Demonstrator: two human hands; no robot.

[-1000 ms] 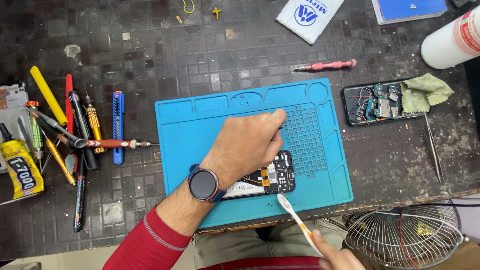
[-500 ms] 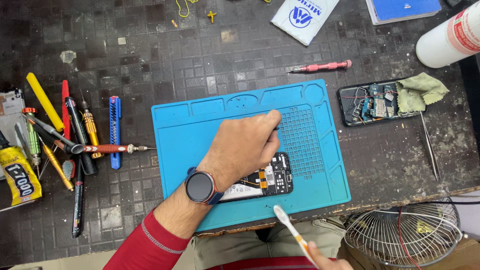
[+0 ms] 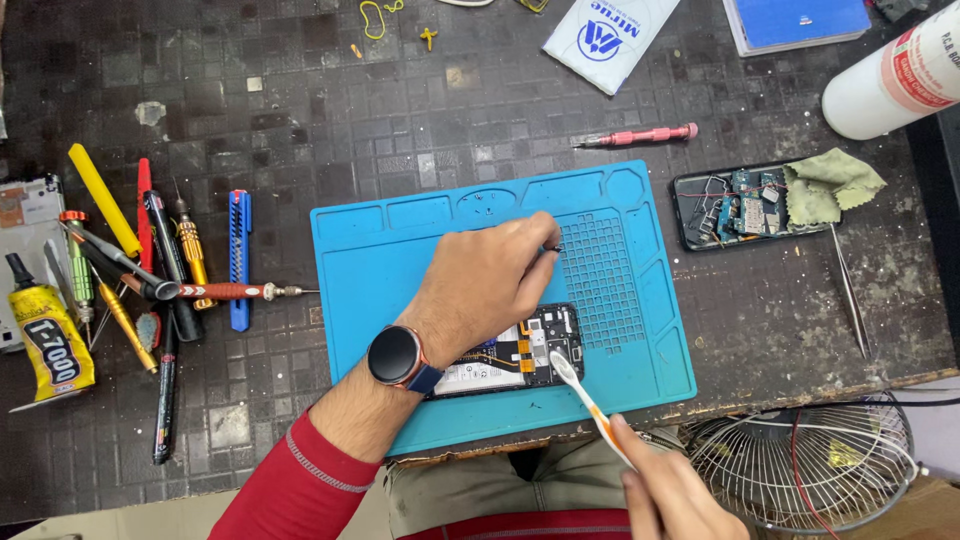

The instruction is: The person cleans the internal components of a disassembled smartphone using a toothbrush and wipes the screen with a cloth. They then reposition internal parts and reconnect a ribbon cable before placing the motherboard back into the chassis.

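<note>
An opened phone [image 3: 535, 345] with its circuit board bare lies on a blue work mat [image 3: 380, 270]. My left hand [image 3: 490, 280], with a round watch on the wrist, rests over the phone; its thumb and forefinger pinch a tiny dark part [image 3: 555, 247] above the mat's grid of small wells. My right hand [image 3: 670, 490], at the bottom edge, holds a white and orange toothbrush [image 3: 585, 395] whose head touches the phone's right end.
Screwdrivers and picks [image 3: 150, 270] and a yellow glue tube [image 3: 50, 340] lie left of the mat. A second opened phone [image 3: 740, 205] with a green cloth [image 3: 830, 185], a pink screwdriver [image 3: 640, 135], tweezers [image 3: 850, 295], a white bottle [image 3: 890, 75] and a wire fan guard [image 3: 800, 460] are to the right.
My right hand has brought the toothbrush up and left until its head reaches the phone's right end. The left hand has stayed over the phone, fingers still pinched.
</note>
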